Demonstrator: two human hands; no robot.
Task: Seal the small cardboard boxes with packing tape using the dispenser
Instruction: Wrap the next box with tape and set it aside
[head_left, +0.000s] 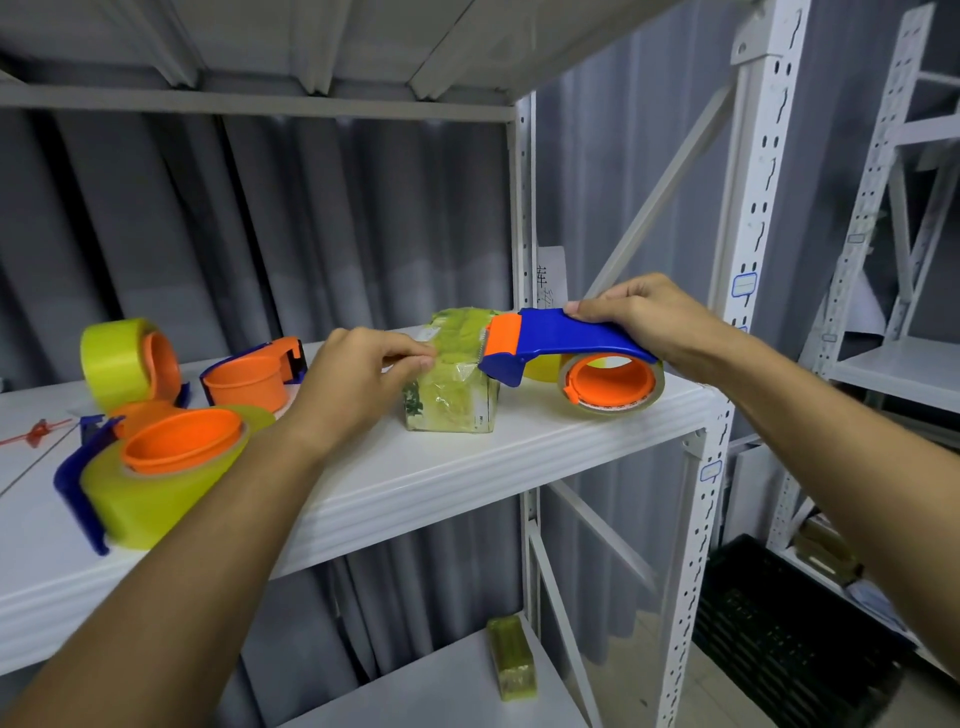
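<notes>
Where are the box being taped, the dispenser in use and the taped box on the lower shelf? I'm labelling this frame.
small cardboard box (451, 402): head view, on its tape-wrapped front face.
tape dispenser (558, 338): head view, on its blue handle.
box on the lower shelf (511, 657): head view, on its top face.

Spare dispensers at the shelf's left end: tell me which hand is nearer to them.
Left. The left hand pinches tape on the small box, just right of the spare dispensers. The right hand grips the blue dispenser beyond the box.

white shelf (441, 483), taped box (449, 387), three tape dispensers (156, 467) at left
</notes>
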